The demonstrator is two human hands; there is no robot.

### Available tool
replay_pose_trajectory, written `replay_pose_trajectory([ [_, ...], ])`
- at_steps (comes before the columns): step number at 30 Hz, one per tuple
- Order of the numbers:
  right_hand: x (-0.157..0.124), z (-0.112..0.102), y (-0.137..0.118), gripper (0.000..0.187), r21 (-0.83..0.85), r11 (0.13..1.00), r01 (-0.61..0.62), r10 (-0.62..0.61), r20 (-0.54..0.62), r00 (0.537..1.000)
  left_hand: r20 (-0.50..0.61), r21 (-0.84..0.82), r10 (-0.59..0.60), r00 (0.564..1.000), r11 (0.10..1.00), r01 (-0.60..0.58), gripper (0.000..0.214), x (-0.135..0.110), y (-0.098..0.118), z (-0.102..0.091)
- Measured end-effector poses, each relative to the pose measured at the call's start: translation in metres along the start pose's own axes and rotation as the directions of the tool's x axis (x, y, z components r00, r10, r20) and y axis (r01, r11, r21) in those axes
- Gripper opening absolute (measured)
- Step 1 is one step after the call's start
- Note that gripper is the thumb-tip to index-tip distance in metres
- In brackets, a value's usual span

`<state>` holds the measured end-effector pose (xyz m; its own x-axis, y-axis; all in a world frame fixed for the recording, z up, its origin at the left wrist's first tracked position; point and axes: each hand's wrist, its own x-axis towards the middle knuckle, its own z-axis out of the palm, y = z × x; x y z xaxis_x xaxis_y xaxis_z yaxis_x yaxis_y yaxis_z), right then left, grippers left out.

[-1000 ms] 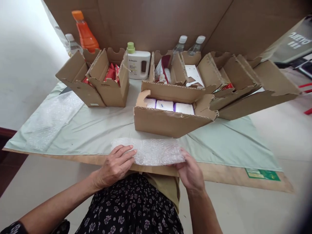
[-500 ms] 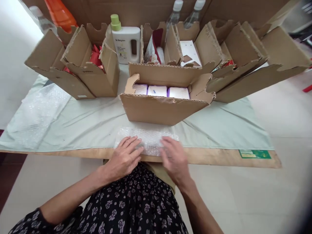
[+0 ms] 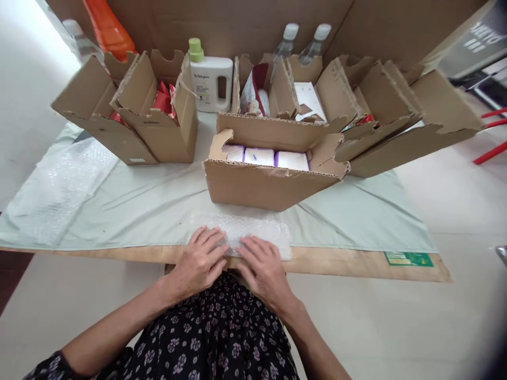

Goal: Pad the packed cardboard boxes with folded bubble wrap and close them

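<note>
A flat strip of clear bubble wrap (image 3: 273, 232) lies at the table's front edge. My left hand (image 3: 200, 258) rests on its left part, fingers spread and stretched forward. Beside it, my right hand (image 3: 261, 264) lies flat on the middle of the wrap, fingers apart. Neither hand grips anything. Just behind the wrap stands an open cardboard box (image 3: 273, 184) holding white packs with purple edges (image 3: 259, 157).
A larger sheet of bubble wrap (image 3: 63, 184) lies at the left. Behind are several cut-open cardboard boxes (image 3: 158, 132), a white jug with a green cap (image 3: 209, 79), an orange bottle (image 3: 109, 31) and clear bottles (image 3: 285, 45). Wood shows along the front edge (image 3: 336, 261).
My right hand has moved left along the bubble wrap, closer to my left hand, uncovering the wrap's right end. My left hand stays nearly in place. The view has shifted slightly.
</note>
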<state>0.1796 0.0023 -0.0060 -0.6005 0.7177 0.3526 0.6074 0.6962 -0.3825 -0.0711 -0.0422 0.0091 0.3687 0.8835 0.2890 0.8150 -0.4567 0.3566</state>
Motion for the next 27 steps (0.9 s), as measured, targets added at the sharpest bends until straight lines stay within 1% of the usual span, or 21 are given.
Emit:
replay_pose_trajectory([
  [1,-0.001,0.003,-0.001,0.028,-0.005,1.0,0.025,-0.025,0.055,0.998,0.045,-0.006,0.024,0.999,1.0,-0.024,0.031,0.0,-0.001,0.001],
  [2,-0.004,0.004,0.003,0.03,-0.028,0.999,0.029,-0.027,0.081,0.996,0.07,-0.01,0.037,0.997,0.999,-0.036,0.032,-0.001,-0.005,0.001],
  [3,-0.01,0.001,0.009,0.032,-0.063,0.998,0.015,-0.01,0.076,0.997,0.07,-0.013,0.035,0.997,0.999,-0.034,0.033,-0.005,-0.009,0.001],
  [5,-0.024,-0.008,0.026,0.033,-0.134,0.991,-0.027,0.031,0.032,0.999,0.019,-0.015,0.01,1.0,1.0,-0.01,0.034,-0.014,-0.019,-0.002],
  [7,-0.035,-0.019,0.04,0.03,-0.176,0.984,-0.036,0.04,0.018,0.999,-0.034,-0.015,-0.01,0.999,1.0,0.009,0.031,-0.022,-0.025,-0.005],
  [9,-0.039,-0.024,0.047,0.027,-0.192,0.981,-0.029,0.033,0.016,0.999,-0.056,-0.006,-0.008,0.998,1.0,0.008,0.029,-0.026,-0.027,-0.006],
  [12,-0.036,-0.021,0.048,0.024,-0.198,0.98,-0.026,0.021,-0.027,0.999,-0.081,0.02,0.009,0.997,1.0,-0.007,0.027,-0.025,-0.028,-0.007],
  [14,-0.031,-0.017,0.048,0.023,-0.174,0.984,-0.033,0.019,-0.077,0.997,-0.095,0.044,0.016,0.995,0.999,-0.012,0.026,-0.023,-0.03,-0.007],
  [16,-0.026,-0.016,0.048,0.022,-0.11,0.993,-0.047,0.033,-0.125,0.992,-0.101,0.059,0.02,0.995,0.998,-0.014,0.024,-0.02,-0.032,-0.007],
  [19,-0.02,-0.029,0.044,0.018,0.064,0.993,-0.101,0.11,-0.167,0.98,-0.154,0.009,0.011,0.988,1.0,-0.01,0.02,-0.015,-0.031,-0.014],
  [21,-0.017,-0.044,0.039,0.016,0.193,0.965,-0.175,0.207,-0.16,0.965,-0.204,-0.126,-0.057,0.977,0.992,0.031,0.017,-0.01,-0.025,-0.025],
  [22,-0.015,-0.052,0.036,0.015,0.247,0.943,-0.223,0.265,-0.151,0.952,-0.209,-0.216,-0.121,0.97,0.974,0.075,0.015,-0.006,-0.021,-0.032],
  [24,-0.01,-0.064,0.034,0.013,0.32,0.885,-0.34,0.397,-0.133,0.908,-0.17,-0.369,-0.281,0.945,0.907,0.204,0.011,0.002,-0.017,-0.046],
  [25,-0.007,-0.067,0.035,0.014,0.337,0.854,-0.396,0.457,-0.122,0.881,-0.14,-0.407,-0.36,0.922,0.87,0.278,0.009,0.006,-0.017,-0.051],
  [27,-0.001,-0.065,0.044,0.022,0.327,0.811,-0.486,0.54,-0.094,0.837,-0.075,-0.397,-0.471,0.879,0.823,0.407,0.012,0.013,-0.023,-0.052],
])
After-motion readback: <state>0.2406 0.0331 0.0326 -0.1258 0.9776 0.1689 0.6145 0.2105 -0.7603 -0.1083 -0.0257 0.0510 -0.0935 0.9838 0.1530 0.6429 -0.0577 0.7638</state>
